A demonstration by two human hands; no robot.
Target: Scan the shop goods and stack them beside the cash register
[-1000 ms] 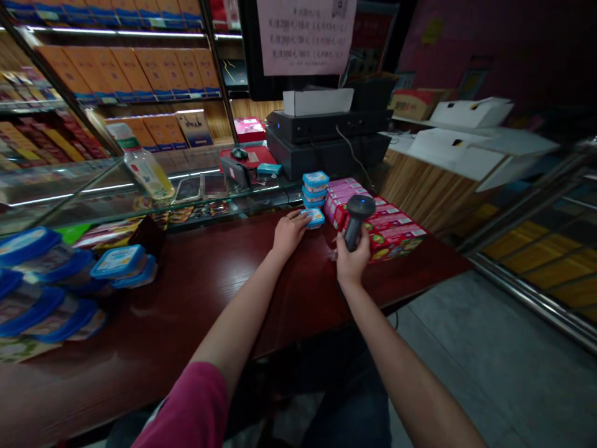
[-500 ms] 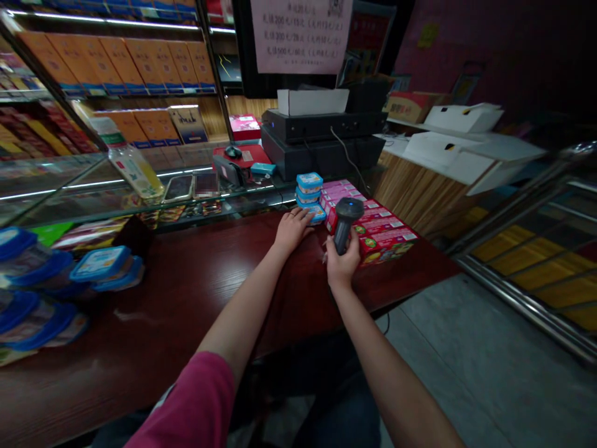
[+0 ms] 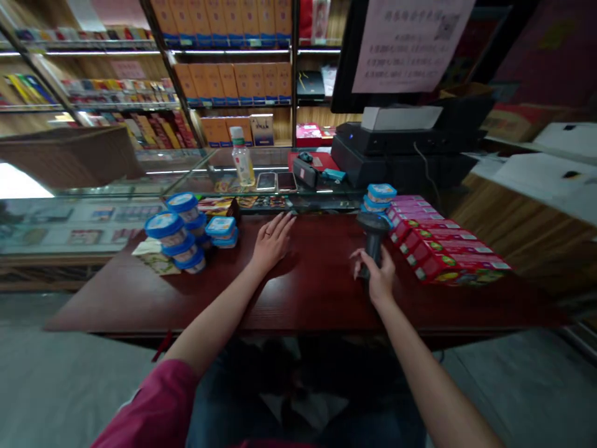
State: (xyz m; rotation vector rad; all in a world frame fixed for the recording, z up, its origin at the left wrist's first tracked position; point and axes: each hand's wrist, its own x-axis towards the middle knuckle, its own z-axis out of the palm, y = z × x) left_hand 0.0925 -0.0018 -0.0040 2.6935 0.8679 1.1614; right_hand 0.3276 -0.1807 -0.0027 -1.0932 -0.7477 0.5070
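Note:
My right hand (image 3: 382,277) is wrapped round the handle of a dark barcode scanner (image 3: 373,233), its head upward, above the counter near the red boxes. My left hand (image 3: 273,239) is empty, fingers stretched out, over the bare wood of the dark red counter (image 3: 312,286). Small blue-lidded tubs (image 3: 381,193) are stacked behind the scanner, partly hidden by it. To the left of my left hand sit two more stacked blue-lidded tubs (image 3: 221,228). Larger round tubs with blue lids (image 3: 165,227) stand stacked farther left.
Red and pink boxes (image 3: 448,249) lie in a row at the right. Behind the counter, a glass case carries a bottle (image 3: 242,158), phones (image 3: 266,181) and a dark case (image 3: 305,171). A monitor with a paper sign (image 3: 410,46) rises at the back right.
My view has swung left. My left hand has left the small blue-lidded tubs and moved left over the counter. The scanner stays in my right hand, now left of the red boxes.

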